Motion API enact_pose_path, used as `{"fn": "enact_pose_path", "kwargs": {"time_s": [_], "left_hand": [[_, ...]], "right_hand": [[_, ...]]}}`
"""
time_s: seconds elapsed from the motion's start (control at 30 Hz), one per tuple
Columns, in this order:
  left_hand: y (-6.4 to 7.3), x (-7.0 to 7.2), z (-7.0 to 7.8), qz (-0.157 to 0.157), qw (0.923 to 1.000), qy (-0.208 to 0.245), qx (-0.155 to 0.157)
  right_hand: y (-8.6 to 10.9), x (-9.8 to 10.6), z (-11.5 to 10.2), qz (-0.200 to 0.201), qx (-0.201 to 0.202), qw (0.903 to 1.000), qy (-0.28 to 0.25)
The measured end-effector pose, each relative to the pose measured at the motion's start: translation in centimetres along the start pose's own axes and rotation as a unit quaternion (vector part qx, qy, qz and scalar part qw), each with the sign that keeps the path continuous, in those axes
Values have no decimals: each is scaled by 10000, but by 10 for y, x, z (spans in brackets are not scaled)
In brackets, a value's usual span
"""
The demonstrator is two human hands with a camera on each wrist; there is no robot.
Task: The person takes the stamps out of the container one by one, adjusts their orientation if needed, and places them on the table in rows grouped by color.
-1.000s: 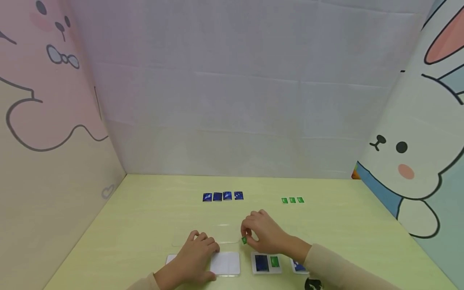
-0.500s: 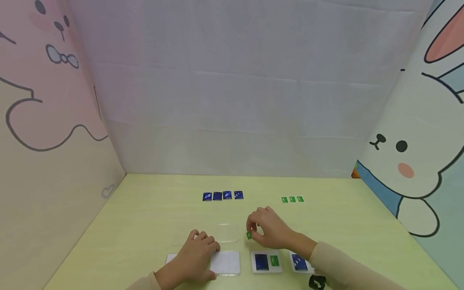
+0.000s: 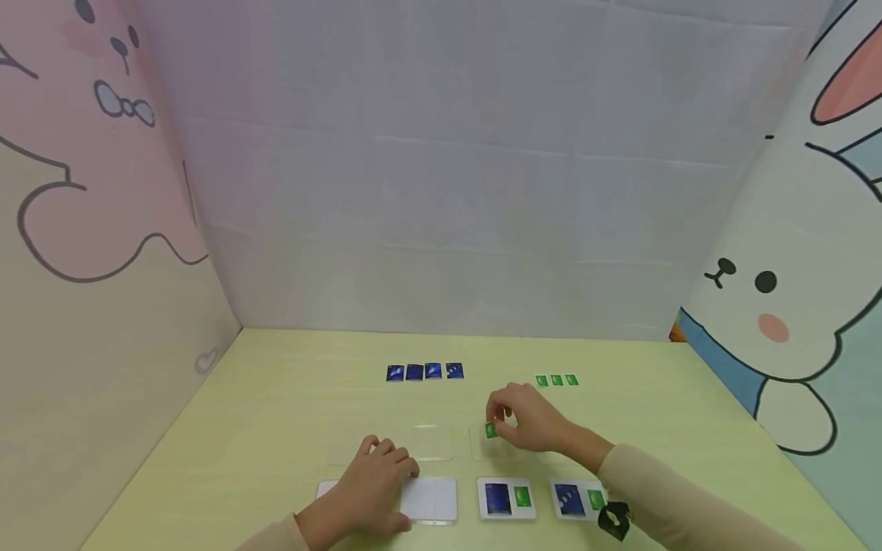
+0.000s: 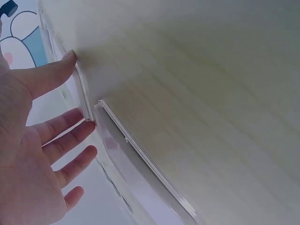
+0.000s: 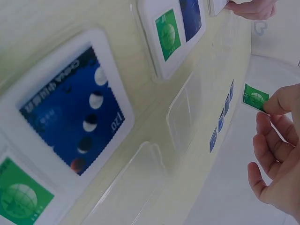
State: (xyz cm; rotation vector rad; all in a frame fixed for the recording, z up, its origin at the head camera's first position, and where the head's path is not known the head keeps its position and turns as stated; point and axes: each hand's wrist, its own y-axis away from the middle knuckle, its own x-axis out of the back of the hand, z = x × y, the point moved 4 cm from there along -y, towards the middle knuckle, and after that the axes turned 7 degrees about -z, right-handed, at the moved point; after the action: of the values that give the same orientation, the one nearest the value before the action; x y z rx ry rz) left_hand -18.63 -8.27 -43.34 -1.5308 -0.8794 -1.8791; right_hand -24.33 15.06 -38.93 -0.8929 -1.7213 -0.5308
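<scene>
Now the right hand (image 3: 527, 417) has moved farther out over the surface (image 3: 276, 428), its grip pinched closed on a green stamp (image 3: 491, 430). The stamp is up in the air by a clear lid (image 3: 492, 453), so it isn't laid down yet. The left hand (image 3: 372, 486) stays at the white case (image 3: 429, 499), fingers loose and apart.

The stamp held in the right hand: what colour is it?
The stamp is green, with white edges; clearest in the right wrist view.
</scene>
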Motion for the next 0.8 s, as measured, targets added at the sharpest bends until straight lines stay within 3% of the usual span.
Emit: {"fn": "enact_pose_path", "kwargs": {"time_s": [0.23,0.43,0.8], "left_hand": [[0,1,0,100,9999,-38,-42],[0,-1,-1,111,9999,-92,-25],[0,-1,-2,180,9998,-7,-31]], "right_hand": [[-1,2,10,-227,-94,9997,-2],[-2,8,21,-112,64,9999,92],[-6,15,51,-54,-31,9999,109]]}}
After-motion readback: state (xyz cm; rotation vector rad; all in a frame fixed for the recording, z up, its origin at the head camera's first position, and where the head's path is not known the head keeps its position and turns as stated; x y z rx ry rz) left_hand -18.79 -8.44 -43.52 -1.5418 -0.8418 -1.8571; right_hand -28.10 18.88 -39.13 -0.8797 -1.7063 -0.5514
